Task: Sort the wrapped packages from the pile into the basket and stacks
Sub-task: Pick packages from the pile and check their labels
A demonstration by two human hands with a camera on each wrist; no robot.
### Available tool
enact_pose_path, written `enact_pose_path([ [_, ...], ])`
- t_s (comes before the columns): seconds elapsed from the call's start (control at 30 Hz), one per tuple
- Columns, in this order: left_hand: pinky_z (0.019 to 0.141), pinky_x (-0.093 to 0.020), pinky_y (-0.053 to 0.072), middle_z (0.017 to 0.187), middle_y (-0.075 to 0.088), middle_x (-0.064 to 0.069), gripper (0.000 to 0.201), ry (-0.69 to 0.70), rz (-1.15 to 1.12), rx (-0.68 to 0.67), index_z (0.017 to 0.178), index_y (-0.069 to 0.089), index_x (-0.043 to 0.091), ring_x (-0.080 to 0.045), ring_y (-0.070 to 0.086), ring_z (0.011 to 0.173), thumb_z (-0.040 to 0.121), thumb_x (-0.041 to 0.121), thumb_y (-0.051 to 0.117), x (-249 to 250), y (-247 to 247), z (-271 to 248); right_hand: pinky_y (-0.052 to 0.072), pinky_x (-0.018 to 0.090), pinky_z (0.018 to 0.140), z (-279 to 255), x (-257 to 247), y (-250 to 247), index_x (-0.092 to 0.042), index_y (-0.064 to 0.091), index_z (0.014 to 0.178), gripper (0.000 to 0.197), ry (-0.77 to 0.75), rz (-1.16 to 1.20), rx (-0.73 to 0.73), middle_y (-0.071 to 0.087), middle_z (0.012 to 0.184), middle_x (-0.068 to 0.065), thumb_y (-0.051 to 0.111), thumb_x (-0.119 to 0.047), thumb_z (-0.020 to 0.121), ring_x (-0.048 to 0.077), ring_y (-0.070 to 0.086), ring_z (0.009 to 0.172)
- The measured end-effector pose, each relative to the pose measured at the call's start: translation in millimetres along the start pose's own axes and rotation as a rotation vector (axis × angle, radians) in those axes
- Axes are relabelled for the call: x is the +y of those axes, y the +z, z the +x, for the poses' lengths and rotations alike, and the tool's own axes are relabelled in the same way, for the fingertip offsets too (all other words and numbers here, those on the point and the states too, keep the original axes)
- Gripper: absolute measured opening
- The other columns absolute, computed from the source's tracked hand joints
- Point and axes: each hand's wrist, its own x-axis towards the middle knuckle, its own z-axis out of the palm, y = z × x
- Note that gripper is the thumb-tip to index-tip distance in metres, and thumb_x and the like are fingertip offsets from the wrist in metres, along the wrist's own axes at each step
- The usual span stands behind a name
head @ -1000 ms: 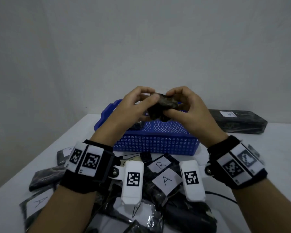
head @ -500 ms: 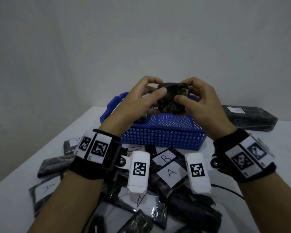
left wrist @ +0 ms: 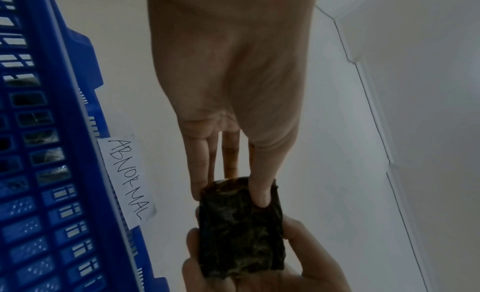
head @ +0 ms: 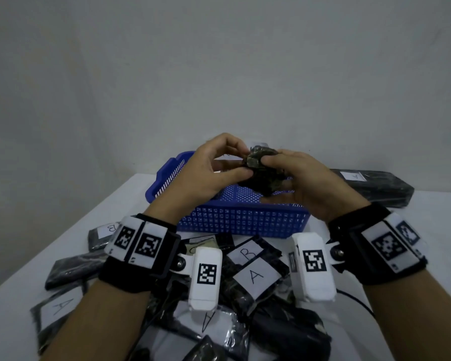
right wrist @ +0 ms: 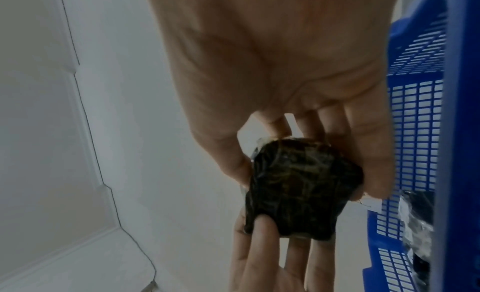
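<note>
L hand [head: 214,173] is curled, pkg [head: 261,168] pinched at its left end betw. thumb and fingertips; in the left wrist view the thumb [left wrist: 262,185] is seen pressed into the wrap. Pkg is held in the air above the basket [head: 242,222], clear of its mesh floor, betw. both hands. R hand [head: 307,183] is cupped round the right end, thumb on top, fingers under (R wrist view shows the same pinch). A label reading ABNORMAL [left wrist: 127,179] is stuck on the basket rim. Pile [head: 245,272] of A/B-labelled pkgs lies near side of basket; one long pkg [head: 372,186] is set apart at far right.

Handling, judged: small, light, lumpy, film-wrapped. Wrap looks slick and crinkly, contents prob. soft, since it dents under the thumb. Best taken across the short ends, gentle squeeze only, else film may slip or tear.
</note>
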Motion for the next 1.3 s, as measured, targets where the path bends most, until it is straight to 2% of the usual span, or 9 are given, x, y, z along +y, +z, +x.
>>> enact_pose_path([
  [0.13,0.087,-0.055,0.057,0.119,0.066,0.009,0.029,-0.039,-0.022,-0.034,0.109,0.063,0.029,-0.031,0.070,0.104,0.083,0.029,0.076,5,0,-2,0.064,0.040,0.079,1,2,-2,-0.008,0.064,0.104,0.016,-0.225,-0.096,0.116,0.074,0.100,0.017,0.071,-0.007,0.089,0.031,0.075,0.093],
  [0.33,0.075,-0.035,0.060,0.118,0.065,-0.005,0.053,-0.195,-0.066,0.012,0.123,0.058,0.022,-0.022,0.074,0.091,0.078,0.050,0.064,13,2,-1,0.058,0.041,0.092,0,4,-1,-0.014,0.062,0.104,0.026,-0.561,-0.311,0.062,0.072,0.112,0.005,0.077,-0.003,0.085,0.019,0.070,0.104],
  [0.53,0.086,-0.041,0.060,0.126,0.062,0.004,0.041,-0.074,-0.001,0.041,0.121,0.059,0.024,-0.026,0.072,0.095,0.086,0.011,0.075,8,-6,-4,0.058,0.037,0.091,-7,-9,-10,-0.031,0.059,0.124,0.044,-0.342,-0.254,0.004,0.064,0.129,-0.008,0.075,-0.045,0.085,0.010,0.067,0.112],
  [0.63,0.089,-0.041,0.058,0.128,0.059,0.009,0.048,-0.045,0.005,0.001,0.119,0.058,0.028,-0.018,0.073,0.090,0.081,0.004,0.078,11,-3,-5,0.062,0.049,0.083,-6,-11,-10,-0.026,0.064,0.113,0.026,-0.256,-0.245,0.043,0.070,0.115,0.001,0.074,-0.026,0.089,0.019,0.073,0.098],
  [0.73,0.090,-0.038,0.058,0.129,0.058,0.010,0.046,-0.045,-0.003,-0.061,0.121,0.058,0.025,-0.019,0.073,0.093,0.082,0.011,0.078,17,-1,-6,0.064,0.044,0.068,-5,-5,-4,-0.021,0.066,0.093,0.016,-0.372,-0.314,0.157,0.071,0.095,0.006,0.071,-0.007,0.087,0.026,0.073,0.080],
  [0.93,0.082,-0.038,0.062,0.119,0.066,-0.007,0.042,-0.078,0.079,0.024,0.122,0.057,0.018,-0.027,0.073,0.095,0.085,0.004,0.073,25,-18,-9,0.063,0.043,0.079,-7,-6,7,-0.018,0.065,0.107,0.018,-0.455,-0.279,0.060,0.069,0.114,0.005,0.073,-0.015,0.091,0.031,0.074,0.088],
  [1.1,0.090,-0.040,0.059,0.117,0.066,-0.007,0.045,0.007,0.109,0.074,0.113,0.060,0.022,-0.025,0.071,0.096,0.079,-0.002,0.076,21,-23,-9,0.063,0.042,0.083,-8,-9,11,-0.021,0.060,0.122,0.032,-0.145,-0.059,-0.004,0.068,0.119,0.001,0.052,-0.045,0.101,0.022,0.072,0.101],
  [1.2,0.089,-0.037,0.058,0.117,0.066,-0.004,0.043,0.036,0.116,0.057,0.111,0.061,0.018,-0.023,0.069,0.104,0.081,-0.010,0.073,18,-18,-7,0.063,0.038,0.076,-7,-8,9,-0.009,0.064,0.122,0.030,-0.070,0.018,-0.072,0.072,0.115,0.011,0.057,-0.028,0.101,0.027,0.073,0.096],
  [1.3,0.091,-0.033,0.057,0.116,0.067,-0.004,0.036,0.056,0.119,0.050,0.112,0.062,0.017,-0.020,0.069,0.106,0.086,-0.008,0.069,17,-13,-7,0.062,0.034,0.067,-6,-8,9,-0.009,0.065,0.098,0.004,-0.184,-0.010,-0.003,0.074,0.095,0.014,0.062,-0.010,0.097,0.024,0.073,0.086],
])
